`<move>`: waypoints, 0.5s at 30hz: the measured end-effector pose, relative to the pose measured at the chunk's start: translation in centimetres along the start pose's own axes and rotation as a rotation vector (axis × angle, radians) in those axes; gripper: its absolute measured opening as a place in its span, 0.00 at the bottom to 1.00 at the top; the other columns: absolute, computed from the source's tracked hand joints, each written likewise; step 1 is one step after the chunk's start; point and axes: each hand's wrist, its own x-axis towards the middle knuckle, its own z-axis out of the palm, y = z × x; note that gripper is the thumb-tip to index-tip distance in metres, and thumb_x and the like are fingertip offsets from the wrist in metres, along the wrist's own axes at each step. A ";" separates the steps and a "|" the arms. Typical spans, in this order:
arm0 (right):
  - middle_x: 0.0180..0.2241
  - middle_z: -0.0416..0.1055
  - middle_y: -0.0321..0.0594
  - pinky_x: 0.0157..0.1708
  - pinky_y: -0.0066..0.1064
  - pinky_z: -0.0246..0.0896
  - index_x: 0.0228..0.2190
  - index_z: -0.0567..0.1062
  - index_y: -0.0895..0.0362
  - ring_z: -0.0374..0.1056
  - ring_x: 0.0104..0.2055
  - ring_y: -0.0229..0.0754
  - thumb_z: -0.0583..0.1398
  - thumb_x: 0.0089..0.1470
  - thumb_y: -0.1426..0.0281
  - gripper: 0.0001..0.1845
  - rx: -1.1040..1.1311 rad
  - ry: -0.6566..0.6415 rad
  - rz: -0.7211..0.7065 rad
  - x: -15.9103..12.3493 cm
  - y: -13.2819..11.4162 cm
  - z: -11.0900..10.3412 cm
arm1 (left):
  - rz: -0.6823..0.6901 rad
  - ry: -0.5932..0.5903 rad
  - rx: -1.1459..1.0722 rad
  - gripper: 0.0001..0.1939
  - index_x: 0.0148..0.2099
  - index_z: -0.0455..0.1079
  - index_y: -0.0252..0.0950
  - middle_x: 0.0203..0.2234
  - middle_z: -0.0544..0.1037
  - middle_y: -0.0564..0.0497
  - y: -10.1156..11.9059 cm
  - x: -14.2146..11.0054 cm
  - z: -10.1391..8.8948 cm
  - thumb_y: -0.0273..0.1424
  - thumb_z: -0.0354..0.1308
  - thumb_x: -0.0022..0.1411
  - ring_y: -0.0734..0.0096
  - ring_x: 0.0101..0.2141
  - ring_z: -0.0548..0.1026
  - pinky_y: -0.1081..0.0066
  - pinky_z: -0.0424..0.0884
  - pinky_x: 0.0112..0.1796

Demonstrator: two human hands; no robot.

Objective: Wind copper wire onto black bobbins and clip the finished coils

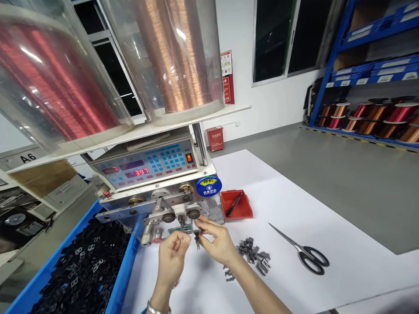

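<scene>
At the front of a coil winding machine (153,200), my right hand (218,242) has its thumb and fingers around the small spindle (195,224). A small black part (197,237) sits at the spindle's lower end, beside my thumb. Just left of it, my left hand (173,255) is closed in a pinch, fingertips close to the spindle. Whatever the pinch holds is too fine or hidden to make out. The machine's control panel (149,163) shows lit red digits. Small dark grey parts (253,255) lie in a loose pile right of my right forearm.
Black scissors (312,259) lie on the white table (294,218) at right. Behind the hands stands a red tray (247,211) holding a black pen (234,205). A blue bin (122,270) of black parts is at left. Large wire spools (178,56) stand above the machine.
</scene>
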 end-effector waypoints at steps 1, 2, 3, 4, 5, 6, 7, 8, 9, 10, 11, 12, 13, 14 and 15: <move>0.52 0.71 0.44 0.40 0.34 0.76 0.46 0.76 0.52 0.69 0.52 0.48 0.58 0.45 0.78 0.25 -0.001 0.006 0.005 0.0 0.1 0.0 | -0.003 0.020 -0.008 0.16 0.21 0.68 0.34 0.13 0.59 0.59 0.3 0.5 0.0 0.41 0.67 0.42 0.80 0.18 0.53 0.76 0.50 0.20; 0.52 0.71 0.44 0.40 0.34 0.76 0.46 0.76 0.52 0.69 0.53 0.48 0.58 0.45 0.78 0.25 -0.003 0.013 0.011 -0.1 0.2 0.1 | -0.015 0.034 -0.029 0.17 0.20 0.66 0.34 0.12 0.58 0.60 0.5 1.0 0.2 0.41 0.67 0.40 0.81 0.17 0.53 0.76 0.49 0.20; 0.52 0.71 0.44 0.40 0.34 0.76 0.46 0.76 0.52 0.69 0.53 0.48 0.58 0.45 0.78 0.25 -0.004 0.019 0.016 -0.1 0.2 0.1 | -0.029 0.039 -0.054 0.19 0.18 0.64 0.35 0.12 0.58 0.60 0.7 1.5 0.4 0.42 0.67 0.38 0.81 0.17 0.52 0.76 0.48 0.19; 0.52 0.71 0.44 0.40 0.34 0.76 0.46 0.76 0.52 0.69 0.53 0.48 0.58 0.45 0.78 0.25 -0.002 0.024 0.019 -0.1 0.3 0.2 | -0.042 0.037 -0.074 0.20 0.17 0.62 0.36 0.12 0.57 0.60 0.6 1.7 0.6 0.43 0.67 0.36 0.81 0.17 0.51 0.76 0.47 0.19; 0.51 0.71 0.44 0.40 0.34 0.76 0.46 0.76 0.52 0.69 0.53 0.48 0.58 0.45 0.78 0.25 0.003 0.024 0.019 -0.1 0.3 0.2 | -0.049 0.031 -0.084 0.21 0.16 0.60 0.36 0.11 0.56 0.60 0.5 1.6 0.9 0.44 0.66 0.36 0.82 0.16 0.49 0.76 0.46 0.18; 0.51 0.72 0.44 0.40 0.34 0.76 0.46 0.76 0.52 0.69 0.53 0.48 0.58 0.45 0.78 0.25 0.010 0.021 0.018 -0.1 0.3 0.2 | -0.055 0.014 -0.085 0.21 0.16 0.60 0.36 0.11 0.55 0.61 0.3 1.3 1.0 0.45 0.66 0.37 0.82 0.16 0.49 0.76 0.45 0.18; 0.51 0.72 0.44 0.39 0.34 0.76 0.46 0.77 0.52 0.69 0.53 0.48 0.58 0.46 0.78 0.24 0.017 0.017 0.017 0.0 0.2 0.2 | -0.052 0.006 -0.079 0.21 0.17 0.60 0.36 0.11 0.55 0.60 0.1 0.8 1.0 0.44 0.65 0.38 0.81 0.16 0.50 0.76 0.46 0.18; 0.51 0.72 0.44 0.39 0.34 0.77 0.46 0.77 0.52 0.69 0.53 0.49 0.58 0.46 0.78 0.24 0.023 0.014 0.016 0.0 0.2 0.2 | -0.034 0.010 -0.057 0.20 0.17 0.61 0.36 0.12 0.56 0.60 0.0 0.2 0.8 0.43 0.65 0.40 0.81 0.16 0.51 0.76 0.47 0.19; 0.50 0.72 0.44 0.39 0.34 0.77 0.46 0.77 0.52 0.69 0.53 0.49 0.58 0.46 0.78 0.24 0.026 0.012 0.016 0.0 0.2 0.2 | -0.005 0.019 -0.017 0.18 0.19 0.63 0.35 0.12 0.56 0.60 0.0 -0.2 0.6 0.42 0.65 0.42 0.80 0.17 0.52 0.76 0.49 0.20; 0.50 0.72 0.44 0.38 0.34 0.77 0.46 0.77 0.52 0.69 0.53 0.49 0.58 0.46 0.77 0.24 0.026 0.012 0.016 0.0 0.2 0.2 | 0.030 0.038 0.027 0.16 0.20 0.65 0.35 0.12 0.56 0.60 0.1 -0.3 0.4 0.41 0.65 0.43 0.80 0.17 0.53 0.76 0.50 0.20; 0.50 0.72 0.44 0.38 0.34 0.77 0.46 0.77 0.52 0.69 0.53 0.49 0.58 0.46 0.77 0.24 0.023 0.017 0.016 0.0 0.2 0.2 | 0.063 0.062 0.070 0.15 0.20 0.66 0.35 0.12 0.55 0.61 0.4 -0.2 0.3 0.39 0.65 0.44 0.80 0.17 0.53 0.76 0.49 0.21; 0.51 0.72 0.44 0.38 0.34 0.77 0.46 0.77 0.52 0.69 0.52 0.49 0.58 0.46 0.78 0.24 0.021 0.024 0.017 0.0 0.2 0.2 | 0.084 0.076 0.099 0.15 0.19 0.65 0.35 0.11 0.54 0.61 0.6 0.3 0.2 0.39 0.66 0.42 0.80 0.17 0.53 0.76 0.49 0.21; 0.51 0.72 0.44 0.38 0.34 0.77 0.46 0.77 0.52 0.70 0.52 0.49 0.58 0.45 0.78 0.24 0.020 0.030 0.016 0.0 0.2 0.2 | 0.087 0.097 0.093 0.18 0.16 0.62 0.36 0.11 0.53 0.61 0.9 0.8 0.2 0.39 0.66 0.41 0.80 0.17 0.52 0.75 0.49 0.20; 0.51 0.72 0.44 0.38 0.34 0.77 0.46 0.77 0.52 0.70 0.51 0.49 0.58 0.45 0.78 0.25 0.020 0.037 0.014 -0.1 0.3 0.2 | 0.078 0.099 0.074 0.20 0.15 0.58 0.37 0.11 0.53 0.61 1.0 1.3 0.4 0.41 0.66 0.40 0.80 0.17 0.52 0.75 0.49 0.20; 0.51 0.72 0.44 0.38 0.34 0.77 0.46 0.77 0.52 0.70 0.51 0.48 0.58 0.45 0.78 0.25 0.020 0.040 0.011 -0.1 0.3 0.2 | 0.068 0.088 0.056 0.22 0.14 0.57 0.37 0.11 0.54 0.60 1.0 1.6 0.5 0.43 0.65 0.40 0.80 0.17 0.52 0.75 0.50 0.20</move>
